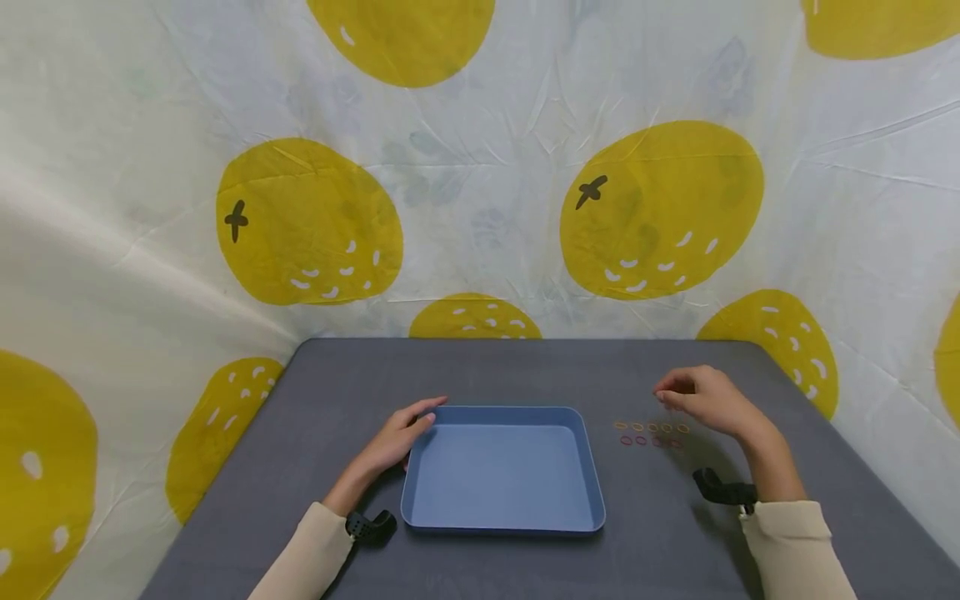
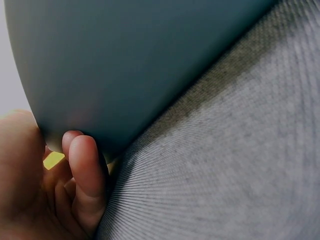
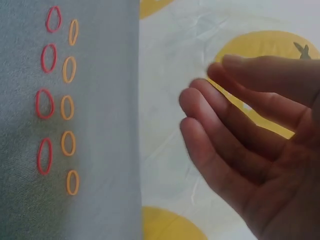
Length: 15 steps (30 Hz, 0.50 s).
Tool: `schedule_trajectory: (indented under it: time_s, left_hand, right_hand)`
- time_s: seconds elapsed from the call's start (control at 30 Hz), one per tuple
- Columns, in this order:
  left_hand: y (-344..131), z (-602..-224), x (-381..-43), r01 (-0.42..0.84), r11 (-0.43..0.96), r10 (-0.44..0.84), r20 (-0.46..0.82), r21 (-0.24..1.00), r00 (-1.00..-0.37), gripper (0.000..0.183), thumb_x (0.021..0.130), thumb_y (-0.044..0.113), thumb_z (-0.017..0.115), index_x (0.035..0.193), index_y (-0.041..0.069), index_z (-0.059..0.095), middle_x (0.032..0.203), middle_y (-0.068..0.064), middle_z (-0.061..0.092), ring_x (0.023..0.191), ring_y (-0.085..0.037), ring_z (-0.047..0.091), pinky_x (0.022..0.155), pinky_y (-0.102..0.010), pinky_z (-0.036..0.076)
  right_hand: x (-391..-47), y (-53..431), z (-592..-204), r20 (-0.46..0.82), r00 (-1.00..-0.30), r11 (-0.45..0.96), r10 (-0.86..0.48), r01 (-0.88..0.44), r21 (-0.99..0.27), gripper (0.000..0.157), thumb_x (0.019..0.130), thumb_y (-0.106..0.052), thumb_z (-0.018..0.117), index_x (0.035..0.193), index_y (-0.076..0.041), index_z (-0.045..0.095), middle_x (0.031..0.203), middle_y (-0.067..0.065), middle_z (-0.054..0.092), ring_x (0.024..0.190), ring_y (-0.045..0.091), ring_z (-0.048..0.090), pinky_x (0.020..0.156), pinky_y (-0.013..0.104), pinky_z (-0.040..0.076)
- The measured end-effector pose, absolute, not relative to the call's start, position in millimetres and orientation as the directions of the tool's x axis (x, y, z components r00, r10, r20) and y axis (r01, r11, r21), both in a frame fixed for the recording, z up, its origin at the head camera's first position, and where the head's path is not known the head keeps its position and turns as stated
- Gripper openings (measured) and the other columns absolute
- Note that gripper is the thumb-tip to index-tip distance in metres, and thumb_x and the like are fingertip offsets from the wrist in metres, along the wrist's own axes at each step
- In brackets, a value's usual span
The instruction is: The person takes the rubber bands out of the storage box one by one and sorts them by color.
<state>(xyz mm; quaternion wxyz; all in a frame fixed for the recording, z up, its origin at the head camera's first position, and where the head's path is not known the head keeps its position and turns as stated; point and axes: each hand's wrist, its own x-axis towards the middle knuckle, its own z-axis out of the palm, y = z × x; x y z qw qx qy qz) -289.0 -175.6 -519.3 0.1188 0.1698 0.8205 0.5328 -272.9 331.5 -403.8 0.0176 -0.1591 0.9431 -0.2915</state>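
Note:
A shallow blue tray (image 1: pixel 502 471) lies on the dark grey table. My left hand (image 1: pixel 397 437) grips its left side near the far corner, thumb at the rim. Curled fingertips (image 2: pixel 84 160) rest against the tray's outer wall in the left wrist view. Right of the tray lie two rows of small rings like rubber bands: orange bands (image 3: pixel 68 69) form the far row, red bands (image 3: pixel 49 58) the near one. Over them hovers my right hand (image 1: pixel 708 400), fingers loosely bent, thumb and index tips close together. No band shows between these tips in the right wrist view.
The grey table (image 1: pixel 360 371) ends at a pale sheet (image 1: pixel 480 208) printed with large yellow fruit, which hangs behind and along both sides. Each wrist wears a dark band (image 1: pixel 723 487) below a beige sleeve (image 1: pixel 795 542).

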Motion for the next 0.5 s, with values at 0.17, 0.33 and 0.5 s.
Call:
schedule_trajectory:
  time_s: [0.17,0.33,0.5]
  left_hand:
    - [-177.4,-518.6,-286.8,0.138,0.375,0.402,-0.027,0.917,-0.915,0.046,0.101,0.044,0.044,0.145,0.033,0.042,0.14,-0.005,0.051,0.034,-0.023,0.044,0.038,-0.044,0.047]
    - [-178.1,-513.8,-288.1,0.15,0.38,0.408,-0.02,0.913,-0.913,0.046,0.101,0.044,0.044,0.145,0.033,0.042,0.143,-0.004,0.048,0.036,-0.025,0.046,0.038,-0.043,0.048]
    - [-179.4,-507.5,-288.5,0.172,0.411,0.397,-0.006,0.895,-0.918,0.048,0.101,0.046,0.044,0.146,0.03,0.041,0.121,-0.021,0.062,0.038,-0.027,0.05,0.039,-0.043,0.049]
  right_hand:
    - [-271.4,326.4,-400.2,0.186,-0.945,0.792,-0.267,-0.326,-0.516,0.029,0.096,-0.028,0.06,0.117,-0.009,0.065,0.108,0.011,0.069,0.093,0.027,0.065,0.075,0.038,0.055]
    - [-269.3,318.9,-391.2,0.278,-0.935,0.779,-0.22,-0.34,-0.527,0.044,0.097,-0.033,0.058,0.135,-0.009,0.054,0.13,0.021,0.057,0.108,0.043,0.06,0.083,0.056,0.052]
    - [-265.7,314.5,-387.4,0.35,-0.913,0.776,-0.21,-0.373,-0.509,0.057,0.095,-0.028,0.062,0.146,-0.012,0.041,0.148,0.024,0.038,0.114,0.05,0.052,0.086,0.063,0.047]
